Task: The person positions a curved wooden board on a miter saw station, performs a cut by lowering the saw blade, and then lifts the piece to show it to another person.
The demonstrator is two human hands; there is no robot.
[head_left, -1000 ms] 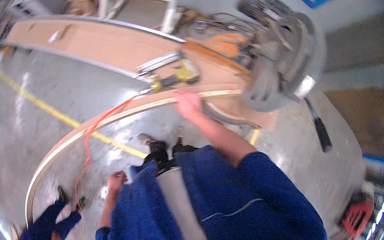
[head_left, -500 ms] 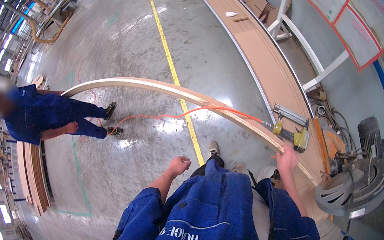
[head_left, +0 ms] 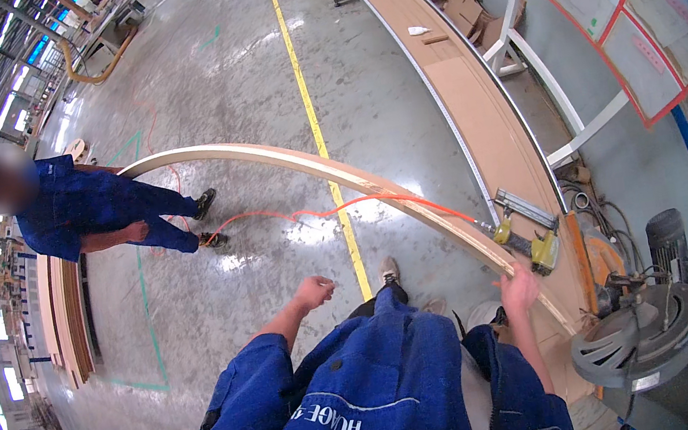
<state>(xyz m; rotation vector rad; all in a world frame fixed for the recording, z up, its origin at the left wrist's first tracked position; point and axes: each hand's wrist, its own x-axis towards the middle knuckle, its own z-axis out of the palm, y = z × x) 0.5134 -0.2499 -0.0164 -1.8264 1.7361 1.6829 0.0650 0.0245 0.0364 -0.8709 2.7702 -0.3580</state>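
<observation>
Right hand [head_left: 518, 287] gripping wood strip [head_left: 348, 180]; left hand [head_left: 315, 292] half-curled.

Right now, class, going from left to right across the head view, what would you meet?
Co-worker in blue workwear → left hand → foremost pale shoe → right hand → grey cylindrical motor.

Head-worn fisheye, looking down: wearer's jacket [head_left: 371, 398] close below, floor [head_left: 214, 119] and co-worker [head_left: 97, 198] farther off.
</observation>
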